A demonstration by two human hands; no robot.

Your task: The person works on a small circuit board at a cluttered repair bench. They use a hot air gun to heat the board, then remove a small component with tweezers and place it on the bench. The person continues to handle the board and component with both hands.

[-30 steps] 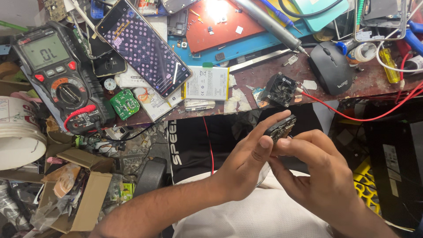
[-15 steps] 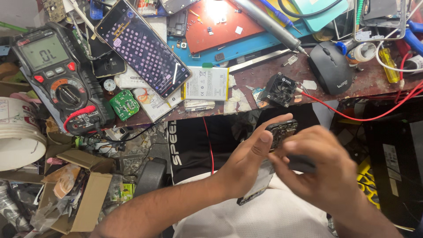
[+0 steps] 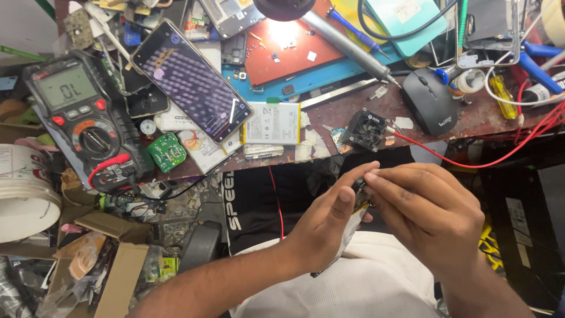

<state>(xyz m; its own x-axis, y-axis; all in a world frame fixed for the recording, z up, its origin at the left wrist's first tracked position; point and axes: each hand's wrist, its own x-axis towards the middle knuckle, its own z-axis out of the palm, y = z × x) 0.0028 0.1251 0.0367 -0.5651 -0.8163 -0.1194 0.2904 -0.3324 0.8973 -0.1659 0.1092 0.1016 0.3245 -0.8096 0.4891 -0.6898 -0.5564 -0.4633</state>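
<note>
Below the bench edge, over my lap, my left hand [image 3: 326, 227] grips a thin dark phone [image 3: 352, 222] that I see almost edge-on, tilted. Its thumb lies along the phone's side. My right hand [image 3: 432, 215] comes in from the right and covers the upper end of the phone. Its fingertips are pinched together on that top edge, touching my left fingertips. What lies between the fingertips is hidden.
On the cluttered bench lie a multimeter [image 3: 76, 118], a lit smartphone [image 3: 194, 88], a flat battery [image 3: 273, 123], a small black fan [image 3: 365, 128], a mouse [image 3: 429, 100] and a green circuit board [image 3: 166, 152]. A red wire [image 3: 471, 162] hangs off the edge. At the left are a white bucket [image 3: 23, 194] and a cardboard box [image 3: 112, 277].
My right hand has moved up and left over the top of the phone. The dark upper end that showed between the fingers is now covered. My left hand has barely shifted.
</note>
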